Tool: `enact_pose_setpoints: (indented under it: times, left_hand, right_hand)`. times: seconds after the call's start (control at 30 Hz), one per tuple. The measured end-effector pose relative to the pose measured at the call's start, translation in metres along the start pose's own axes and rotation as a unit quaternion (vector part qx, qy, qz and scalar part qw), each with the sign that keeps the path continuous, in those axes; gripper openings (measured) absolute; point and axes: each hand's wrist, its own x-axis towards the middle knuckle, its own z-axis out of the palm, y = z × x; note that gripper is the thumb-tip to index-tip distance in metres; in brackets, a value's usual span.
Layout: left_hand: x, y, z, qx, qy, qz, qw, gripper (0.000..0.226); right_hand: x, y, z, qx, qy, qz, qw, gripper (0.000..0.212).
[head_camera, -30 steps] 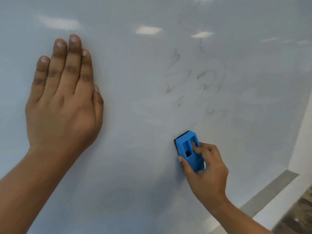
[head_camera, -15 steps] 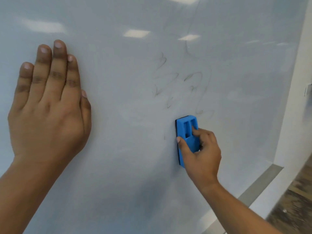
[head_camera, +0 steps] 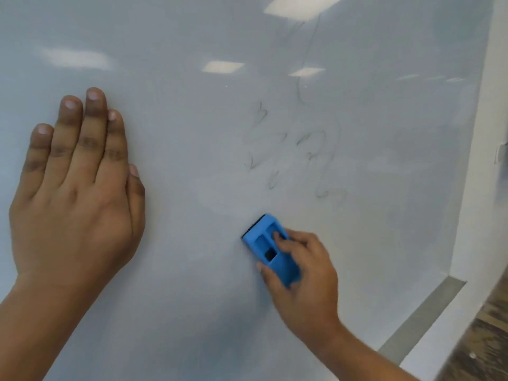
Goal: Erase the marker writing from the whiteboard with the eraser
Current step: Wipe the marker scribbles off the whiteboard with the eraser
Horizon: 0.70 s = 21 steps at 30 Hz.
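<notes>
Head view: your left hand lies flat and empty on the whiteboard, toward its left side, likely bracing you while you scrub. Your right hand grips the blue eraser, pad against the board, tilted, just below the faint marker writing. The strokes above sit untouched, so you probably need upward passes toward the right edge.

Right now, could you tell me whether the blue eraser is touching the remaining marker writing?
Apart. The head view shows the eraser below the faint marker writing, with bare whiteboard between them.
</notes>
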Motion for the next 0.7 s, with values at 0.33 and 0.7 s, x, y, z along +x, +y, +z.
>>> enact_pose_setpoints:
  times: [0.33, 0.7]
  left_hand:
    - [0.002, 0.004, -0.003, 0.01, 0.001, 0.008, 1.0, 0.058]
    - [-0.003, -0.018, 0.019, 0.008, -0.008, -0.013, 1.0, 0.065]
  right_hand:
    - [0.058, 0.13, -0.058, -0.019, 0.074, 0.218, 0.973, 0.045]
    - [-0.013, 0.065, -0.032, -0.048, -0.137, -0.11, 0.983, 0.039]
